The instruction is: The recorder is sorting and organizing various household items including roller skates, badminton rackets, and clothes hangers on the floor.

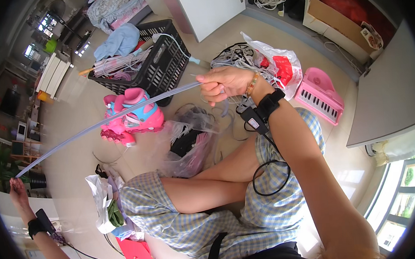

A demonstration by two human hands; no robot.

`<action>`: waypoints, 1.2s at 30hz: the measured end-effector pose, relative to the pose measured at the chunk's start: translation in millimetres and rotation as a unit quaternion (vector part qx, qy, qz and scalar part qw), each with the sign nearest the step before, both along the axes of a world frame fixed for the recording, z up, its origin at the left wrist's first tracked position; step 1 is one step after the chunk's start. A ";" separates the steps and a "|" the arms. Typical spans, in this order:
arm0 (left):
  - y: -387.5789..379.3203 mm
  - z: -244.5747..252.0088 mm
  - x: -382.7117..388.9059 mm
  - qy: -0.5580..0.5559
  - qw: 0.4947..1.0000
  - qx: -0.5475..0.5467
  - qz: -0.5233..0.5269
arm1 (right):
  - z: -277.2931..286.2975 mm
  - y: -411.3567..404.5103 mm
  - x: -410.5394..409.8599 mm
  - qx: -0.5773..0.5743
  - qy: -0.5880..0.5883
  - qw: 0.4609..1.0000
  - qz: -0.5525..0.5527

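Note:
A long, pale translucent strap point(109, 119) stretches straight between my two hands. At the far left, my left hand point(18, 191) pinches one end of it. My right hand point(226, 83) grips the strap near the middle of the view, and a loose length hangs below the fingers. Beneath the right hand lies a clear plastic bag point(194, 145) with black, white and pink items inside. Pink and blue inline skates point(137, 111) sit on the floor under the strap. A tangle of white and grey cables point(236, 57) lies just beyond my right hand.
A black plastic crate point(163, 60) holds cloth and cords. Beside the cables are a white and red plastic bag point(282, 64) and a pink toy piano point(320, 96). A cabinet door point(211, 6) stands ajar. Paper bags point(99, 205) and a red bag point(138, 255) lie to my left.

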State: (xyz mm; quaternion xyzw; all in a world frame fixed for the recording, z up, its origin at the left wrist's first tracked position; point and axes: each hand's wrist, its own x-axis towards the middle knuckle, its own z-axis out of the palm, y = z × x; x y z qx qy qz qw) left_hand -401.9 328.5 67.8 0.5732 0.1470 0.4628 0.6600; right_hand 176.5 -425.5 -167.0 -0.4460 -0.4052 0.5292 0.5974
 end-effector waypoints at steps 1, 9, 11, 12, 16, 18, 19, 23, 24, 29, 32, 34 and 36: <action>8.6 -3.4 -5.8 0.017 0.999 0.013 0.046 | -2.6 -3.5 2.4 0.004 0.008 1.000 -0.008; 6.3 -20.8 -113.3 0.160 0.921 0.087 0.344 | -14.9 -9.0 27.7 0.068 0.107 0.990 -0.054; -4.5 -28.7 -125.8 0.191 0.902 0.096 0.375 | -17.5 -8.0 31.4 0.036 0.107 0.988 -0.100; -12.9 -31.6 -132.7 0.206 0.896 0.102 0.380 | -16.4 -2.1 29.4 0.040 0.110 0.989 -0.092; -60.1 -110.9 -46.9 0.157 0.967 -0.028 0.198 | 6.9 30.4 1.7 -0.011 -0.016 0.996 -0.092; -147.4 -143.3 63.5 0.176 0.983 -0.033 -0.033 | 19.7 31.3 -13.8 -0.026 -0.117 0.990 -0.076; -211.5 -148.9 128.3 0.201 0.979 -0.009 -0.041 | 24.0 25.3 -21.1 -0.025 -0.119 0.990 -0.076; -437.3 -160.0 286.1 0.178 0.942 0.117 -0.258 | 18.2 39.5 -47.8 0.050 -0.097 0.994 -0.032; -475.2 -163.6 313.1 0.179 0.939 0.086 -0.281 | 15.2 44.3 -52.2 0.043 -0.111 0.992 -0.033; -548.3 -204.8 388.5 0.234 0.927 0.191 -0.223 | 15.0 54.7 -63.6 0.034 -0.105 0.994 -0.024; -565.9 -192.7 402.8 0.306 0.910 0.164 -0.225 | 7.6 39.2 -55.8 0.034 -0.112 0.992 -0.044; -557.3 -192.6 407.5 0.337 0.894 0.077 -0.284 | 4.4 36.9 -55.6 0.060 -0.175 0.980 -0.079; -546.5 -180.4 403.0 0.351 0.890 0.033 -0.289 | 6.2 35.4 -54.0 0.041 -0.129 0.990 -0.039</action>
